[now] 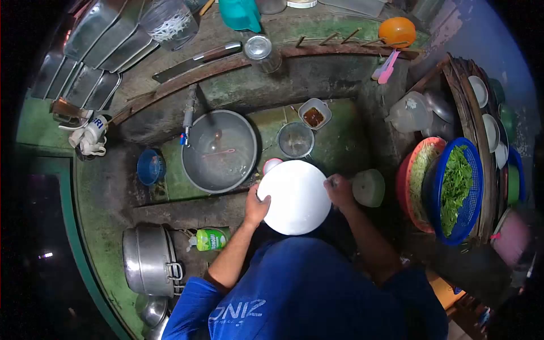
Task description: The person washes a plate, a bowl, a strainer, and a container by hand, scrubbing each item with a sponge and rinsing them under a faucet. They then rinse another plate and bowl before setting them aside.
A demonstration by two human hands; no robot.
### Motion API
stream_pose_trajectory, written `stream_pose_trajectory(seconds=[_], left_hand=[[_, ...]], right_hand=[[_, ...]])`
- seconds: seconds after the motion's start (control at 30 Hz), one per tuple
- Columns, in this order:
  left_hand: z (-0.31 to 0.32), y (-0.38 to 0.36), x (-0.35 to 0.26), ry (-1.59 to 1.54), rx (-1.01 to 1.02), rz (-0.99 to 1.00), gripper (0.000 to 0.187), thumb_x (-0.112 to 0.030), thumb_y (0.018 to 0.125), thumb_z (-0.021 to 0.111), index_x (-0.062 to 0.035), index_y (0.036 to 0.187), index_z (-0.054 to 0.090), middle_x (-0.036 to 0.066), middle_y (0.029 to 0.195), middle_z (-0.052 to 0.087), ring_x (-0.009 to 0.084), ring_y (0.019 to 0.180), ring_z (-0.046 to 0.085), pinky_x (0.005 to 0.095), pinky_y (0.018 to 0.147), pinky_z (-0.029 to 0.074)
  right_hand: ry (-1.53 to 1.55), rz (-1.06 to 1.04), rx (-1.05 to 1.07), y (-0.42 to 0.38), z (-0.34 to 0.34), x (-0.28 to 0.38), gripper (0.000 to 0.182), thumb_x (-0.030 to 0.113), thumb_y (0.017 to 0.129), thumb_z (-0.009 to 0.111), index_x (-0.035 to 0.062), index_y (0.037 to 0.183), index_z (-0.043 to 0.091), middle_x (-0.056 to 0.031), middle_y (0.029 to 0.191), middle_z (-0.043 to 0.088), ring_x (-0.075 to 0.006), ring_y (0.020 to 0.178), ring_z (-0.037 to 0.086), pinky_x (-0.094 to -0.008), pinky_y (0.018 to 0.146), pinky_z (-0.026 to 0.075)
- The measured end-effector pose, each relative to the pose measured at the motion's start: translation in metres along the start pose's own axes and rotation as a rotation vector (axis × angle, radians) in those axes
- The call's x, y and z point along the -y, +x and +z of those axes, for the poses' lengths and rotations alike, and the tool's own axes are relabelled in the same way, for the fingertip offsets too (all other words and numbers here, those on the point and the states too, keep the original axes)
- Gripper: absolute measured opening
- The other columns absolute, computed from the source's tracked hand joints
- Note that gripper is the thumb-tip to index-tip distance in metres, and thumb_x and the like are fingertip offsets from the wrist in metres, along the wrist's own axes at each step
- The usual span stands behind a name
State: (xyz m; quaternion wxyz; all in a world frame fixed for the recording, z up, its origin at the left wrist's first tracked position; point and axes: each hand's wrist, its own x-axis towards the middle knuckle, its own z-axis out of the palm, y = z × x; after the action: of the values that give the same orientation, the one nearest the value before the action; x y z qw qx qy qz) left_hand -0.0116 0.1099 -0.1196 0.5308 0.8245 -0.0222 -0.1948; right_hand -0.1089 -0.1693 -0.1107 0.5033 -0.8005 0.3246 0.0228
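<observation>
A round white plate [296, 198] is held between my two hands in front of my blue shirt. My left hand [256, 207] grips its left edge, thumb on the upper face and fingers underneath. At the right edge, my right hand [339, 190] is closed on the rim, its fingers partly hidden. Just beyond the plate is a red and white item [272, 165], partly covered. A big grey basin [232, 167] with water stands under the tap [188, 119]. Nearby are a small round strainer-like bowl [296, 140] and a square bowl [314, 114] with brown contents.
On the right, a blue basket [477, 187] of green leaves overlaps a red basket [412, 175] of pale shreds. At left are a blue basket [151, 167], a large metal pot [146, 260] and a green pouch [211, 239]. A knife [175, 71] lies along the back ledge.
</observation>
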Motion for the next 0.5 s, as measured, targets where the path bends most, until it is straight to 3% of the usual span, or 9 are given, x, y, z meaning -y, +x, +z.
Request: stream_pose_trajectory(seconds=[0.07, 0.17, 0.23, 0.3, 0.37, 0.4, 0.47, 0.5], left_hand=[[-0.002, 0.005, 0.007, -0.036, 0.034, -0.027, 0.045, 0.000, 0.079, 0.068, 0.0027, 0.121, 0.051, 0.015, 0.108, 0.064, 0.0229, 0.101, 0.062, 0.0341, 0.091, 0.047], [-0.004, 0.007, 0.008, -0.102, 0.091, -0.061, 0.044, -0.002, 0.079, 0.069, 0.0020, 0.119, 0.052, 0.015, 0.105, 0.065, 0.0226, 0.097, 0.063, 0.0349, 0.088, 0.049], [-0.006, 0.010, 0.012, -0.106, 0.185, -0.099, 0.042, -0.001, 0.083, 0.067, -0.0006, 0.121, 0.049, 0.012, 0.109, 0.062, 0.0196, 0.099, 0.060, 0.0334, 0.087, 0.049], [-0.012, 0.009, 0.008, 0.028, 0.155, -0.030, 0.036, -0.010, 0.081, 0.070, -0.0021, 0.114, 0.056, 0.012, 0.103, 0.064, 0.0229, 0.094, 0.063, 0.0367, 0.081, 0.051], [-0.015, 0.011, -0.001, 0.060, 0.178, -0.095, 0.042, -0.012, 0.081, 0.069, 0.0004, 0.118, 0.053, 0.019, 0.107, 0.063, 0.0311, 0.101, 0.062, 0.0409, 0.088, 0.049], [-0.015, 0.013, 0.005, 0.049, 0.163, -0.109, 0.042, -0.012, 0.081, 0.069, 0.0004, 0.118, 0.053, 0.019, 0.107, 0.063, 0.0311, 0.101, 0.062, 0.0409, 0.088, 0.049], [-0.013, 0.015, 0.021, 0.101, 0.089, 0.101, 0.043, -0.014, 0.081, 0.067, 0.0014, 0.118, 0.052, 0.022, 0.110, 0.061, 0.0355, 0.103, 0.061, 0.0431, 0.089, 0.048], [-0.012, 0.015, 0.021, 0.090, 0.070, 0.079, 0.043, -0.014, 0.081, 0.067, 0.0014, 0.118, 0.052, 0.022, 0.110, 0.061, 0.0355, 0.103, 0.061, 0.0431, 0.089, 0.048]], right_hand=[[-0.225, -0.146, -0.031, -0.014, -0.019, 0.027, 0.031, 0.028, 0.086, 0.062, 0.0012, 0.101, 0.064, -0.0192, 0.095, 0.066, -0.0376, 0.091, 0.064, -0.0446, 0.081, 0.050], [-0.259, -0.128, -0.204, -0.036, -0.057, 0.065, 0.035, 0.031, 0.087, 0.062, 0.0003, 0.104, 0.064, -0.0207, 0.097, 0.065, -0.0405, 0.095, 0.062, -0.0447, 0.084, 0.049], [-0.325, -0.155, -0.327, -0.032, -0.081, 0.052, 0.038, 0.034, 0.091, 0.058, 0.0001, 0.107, 0.064, -0.0220, 0.098, 0.065, -0.0416, 0.096, 0.061, -0.0449, 0.085, 0.048], [-0.371, -0.070, -0.297, -0.025, -0.103, 0.037, 0.040, 0.035, 0.094, 0.053, -0.0004, 0.110, 0.063, -0.0244, 0.105, 0.065, -0.0411, 0.102, 0.061, -0.0452, 0.088, 0.047], [-0.545, 0.020, -0.302, -0.006, -0.107, -0.025, 0.041, 0.034, 0.095, 0.052, 0.0003, 0.115, 0.062, -0.0258, 0.112, 0.063, -0.0411, 0.106, 0.059, -0.0449, 0.091, 0.046], [-0.474, 0.150, -0.182, -0.007, -0.107, -0.012, 0.042, 0.032, 0.093, 0.054, -0.0009, 0.119, 0.060, -0.0271, 0.119, 0.060, -0.0408, 0.114, 0.056, -0.0437, 0.095, 0.045], [-0.555, 0.175, -0.069, 0.008, -0.106, -0.056, 0.044, 0.029, 0.085, 0.061, -0.0037, 0.115, 0.060, -0.0281, 0.113, 0.062, -0.0415, 0.109, 0.059, -0.0442, 0.093, 0.046], [-0.549, 0.165, -0.031, 0.014, -0.105, -0.074, 0.044, 0.027, 0.081, 0.064, -0.0043, 0.112, 0.061, -0.0280, 0.109, 0.063, -0.0419, 0.106, 0.060, -0.0444, 0.091, 0.047]])
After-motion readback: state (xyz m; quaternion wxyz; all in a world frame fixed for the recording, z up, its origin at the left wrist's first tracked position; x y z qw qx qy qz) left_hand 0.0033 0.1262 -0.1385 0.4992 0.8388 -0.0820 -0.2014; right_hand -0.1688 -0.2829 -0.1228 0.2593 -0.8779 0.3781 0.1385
